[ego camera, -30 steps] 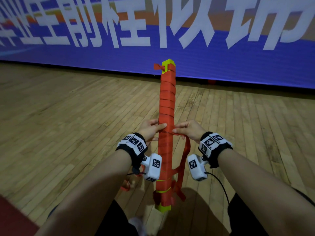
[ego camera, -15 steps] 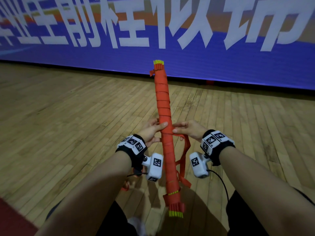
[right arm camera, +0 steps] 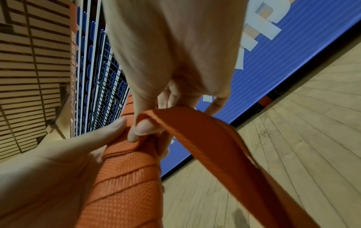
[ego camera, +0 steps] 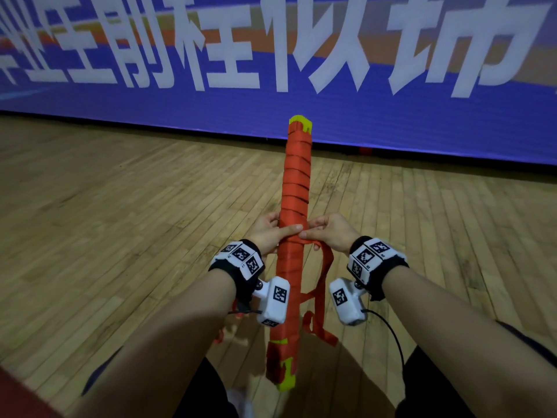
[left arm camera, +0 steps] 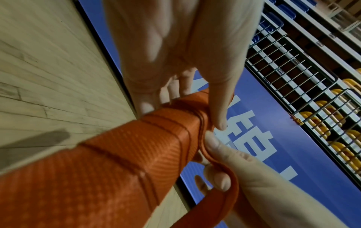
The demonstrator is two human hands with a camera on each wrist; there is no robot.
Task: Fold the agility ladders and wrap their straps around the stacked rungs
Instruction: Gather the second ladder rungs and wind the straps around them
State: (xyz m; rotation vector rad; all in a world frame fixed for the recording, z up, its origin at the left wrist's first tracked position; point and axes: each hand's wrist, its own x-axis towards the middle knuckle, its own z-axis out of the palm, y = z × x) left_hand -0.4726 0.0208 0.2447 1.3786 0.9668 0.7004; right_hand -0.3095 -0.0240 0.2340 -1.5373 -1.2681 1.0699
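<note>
Since the previous frame I had rolled the rung bundle (ego camera: 294,224), its yellow ends showing flat; wound in orange, above the floor (ego camera: 120,224). My left hand (ego camera: 268,233) gripped it, right hand (ego camera: 330,233) pinching the loose strap (ego camera: 324,279).

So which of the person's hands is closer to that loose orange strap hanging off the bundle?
Right. The right hand pinches the loose strap where it leaves the wrapped bundle. The left hand grips the bundle on the side away from the hanging strap.

Orange strap (ego camera: 323,285) (woven texture), yellow rungs (ego camera: 300,123), blue banner (ego camera: 391,122) with white lettering
</note>
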